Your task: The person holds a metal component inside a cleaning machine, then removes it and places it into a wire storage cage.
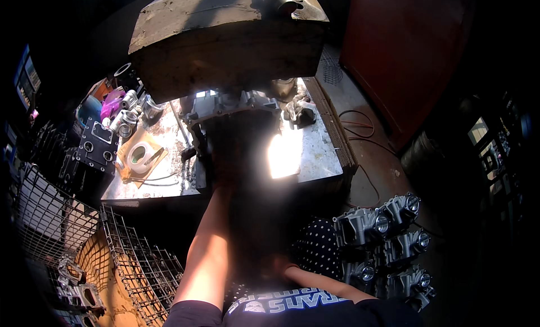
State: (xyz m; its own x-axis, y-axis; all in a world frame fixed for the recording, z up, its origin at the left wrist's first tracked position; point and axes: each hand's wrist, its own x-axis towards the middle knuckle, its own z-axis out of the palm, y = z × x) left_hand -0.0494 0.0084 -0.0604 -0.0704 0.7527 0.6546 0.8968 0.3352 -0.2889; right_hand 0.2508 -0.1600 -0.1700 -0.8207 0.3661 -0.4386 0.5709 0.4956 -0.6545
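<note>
My left forearm reaches up to the table, and my left hand (224, 179) fades into deep shadow just below a grey cast-metal housing (233, 104). Darkness hides its fingers, so I cannot tell whether it touches the housing or holds anything. Close to my body, over a dark polka-dot cloth (319, 242), is my right hand (278, 265). Its wrist shows, but shadow covers the fingers and whatever may be in them. The housing stands on the bright, worn tabletop (320, 158), its near side almost black.
A large wooden box (230, 54) rises behind the housing. Left on the table are a tape roll (139, 157), silvery fittings (125, 121) and a dark plate with holes (97, 147). Wire baskets (135, 248) stand lower left; several metal castings (360, 225) are stacked lower right.
</note>
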